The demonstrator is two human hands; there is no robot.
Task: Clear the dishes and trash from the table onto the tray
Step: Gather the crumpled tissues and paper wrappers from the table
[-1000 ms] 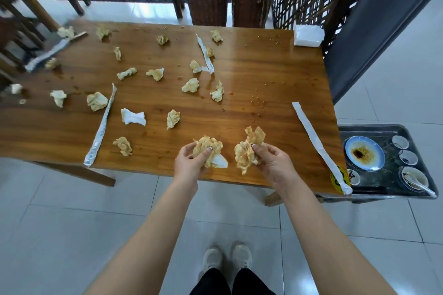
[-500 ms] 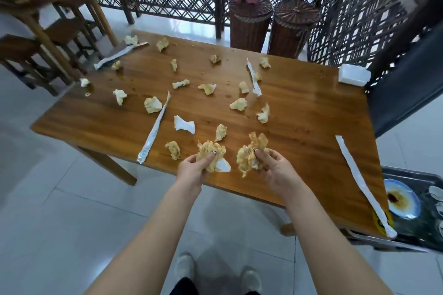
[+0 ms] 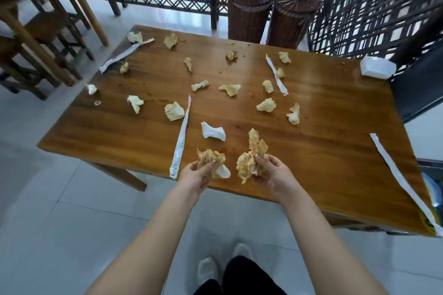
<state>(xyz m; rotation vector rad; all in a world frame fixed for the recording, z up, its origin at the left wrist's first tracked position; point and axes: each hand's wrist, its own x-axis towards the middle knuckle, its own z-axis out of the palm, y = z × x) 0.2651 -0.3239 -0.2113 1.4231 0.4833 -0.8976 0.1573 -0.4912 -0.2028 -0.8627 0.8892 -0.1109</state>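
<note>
My left hand grips a bunch of stained, crumpled napkins over the near edge of the wooden table. Beside it, my right hand grips a second bunch of crumpled napkins. Several more crumpled napkins lie scattered over the table, such as one white wad just beyond my hands and one stained wad further left. Long white paper wrappers lie at the near left, the right edge, the middle back and the far left. Only a sliver of the metal tray shows at the right.
A white tissue box sits on the table's far right corner. Two wicker baskets stand behind the table against a lattice screen. Wooden chairs stand at the far left. A dark bench runs along the right.
The view has swung left, so the tray with its dishes has slid nearly out of sight. Both hands keep their napkin bunches. The loose wads nearest my hands are no longer on the table.
</note>
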